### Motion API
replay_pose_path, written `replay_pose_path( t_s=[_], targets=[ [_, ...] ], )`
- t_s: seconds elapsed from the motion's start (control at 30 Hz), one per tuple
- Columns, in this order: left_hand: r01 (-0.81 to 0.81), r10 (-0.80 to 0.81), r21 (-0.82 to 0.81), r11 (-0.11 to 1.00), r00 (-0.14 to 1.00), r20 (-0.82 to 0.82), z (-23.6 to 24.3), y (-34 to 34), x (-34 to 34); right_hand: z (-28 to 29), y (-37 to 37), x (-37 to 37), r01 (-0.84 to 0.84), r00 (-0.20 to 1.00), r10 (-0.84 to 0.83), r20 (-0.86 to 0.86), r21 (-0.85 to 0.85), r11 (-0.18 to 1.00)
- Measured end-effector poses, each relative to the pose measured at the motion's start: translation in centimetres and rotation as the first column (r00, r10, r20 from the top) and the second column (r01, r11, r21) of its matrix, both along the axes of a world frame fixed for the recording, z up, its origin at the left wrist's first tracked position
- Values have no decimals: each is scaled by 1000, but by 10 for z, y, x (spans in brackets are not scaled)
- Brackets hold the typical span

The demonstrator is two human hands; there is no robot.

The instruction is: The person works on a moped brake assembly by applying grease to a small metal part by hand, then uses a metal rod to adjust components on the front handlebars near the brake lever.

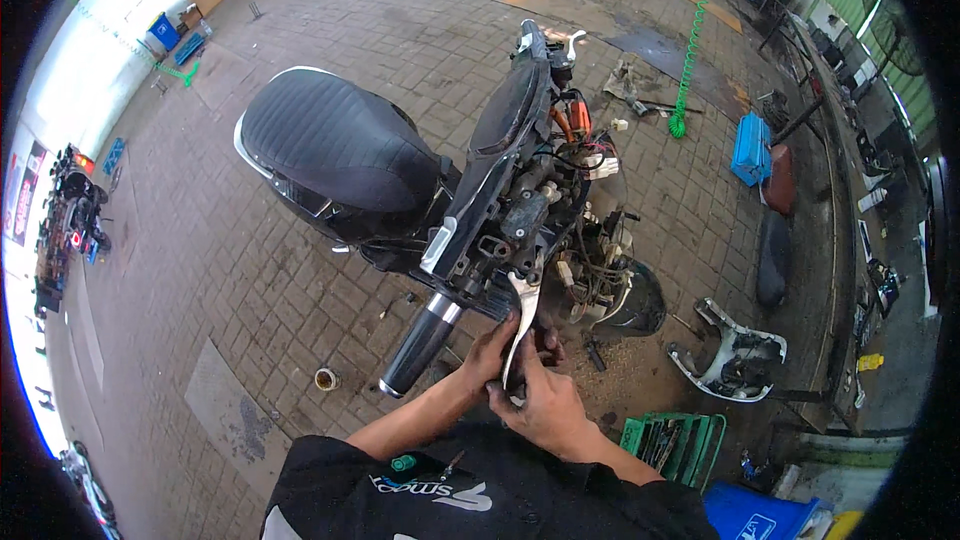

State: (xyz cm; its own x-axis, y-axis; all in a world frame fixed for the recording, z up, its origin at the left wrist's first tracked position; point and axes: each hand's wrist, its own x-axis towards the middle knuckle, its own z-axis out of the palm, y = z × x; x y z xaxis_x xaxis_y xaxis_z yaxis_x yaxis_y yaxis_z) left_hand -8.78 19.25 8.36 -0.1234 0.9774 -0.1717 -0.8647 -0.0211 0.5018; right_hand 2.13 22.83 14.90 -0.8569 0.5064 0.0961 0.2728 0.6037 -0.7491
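Note:
A scooter with its front covers off stands before me, its black ribbed seat (335, 130) to the left. From the near end of its handlebar a silver lever (525, 312) points toward me. My left hand (488, 355) closes on the lever's left side, thumb and fingers pressed against it. On the other side, my right hand (545, 398) grips the lever near its lower tip; some fingertips are hidden behind it. Left of both hands is the black handlebar grip (418, 348) with a silver collar. Exposed wiring (590, 275) hangs beyond the lever.
A green toolbox (672, 448) with tools sits at the lower right, near a white-edged cover (725, 360) on the paving. A small can (326, 379) stands left of the grip. Farther right are a blue box (751, 148), a loose black seat (772, 258) and a long bench (838, 240).

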Motion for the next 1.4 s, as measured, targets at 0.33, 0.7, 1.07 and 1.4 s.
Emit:
replay_pose_path(
  t_s=[0.33,0.7,1.07,1.4],
  targets=[
    [56,-34,-68,996,956,291,34,3,-6,-9,7,7,-110,991,76,-107,-359,927],
    [-19,72,-281,960,981,179,48,-11,-11,4,35,0,-165,986,141,-92,-363,917],
    [170,-112,-203,964,957,267,51,-15,-16,1,130,-9,130,922,-219,-319,-276,952],
    [8,-30,-421,907,998,-46,67,-6,-14,27,147,-52,2,866,-181,-465,-359,933]
  ],
)
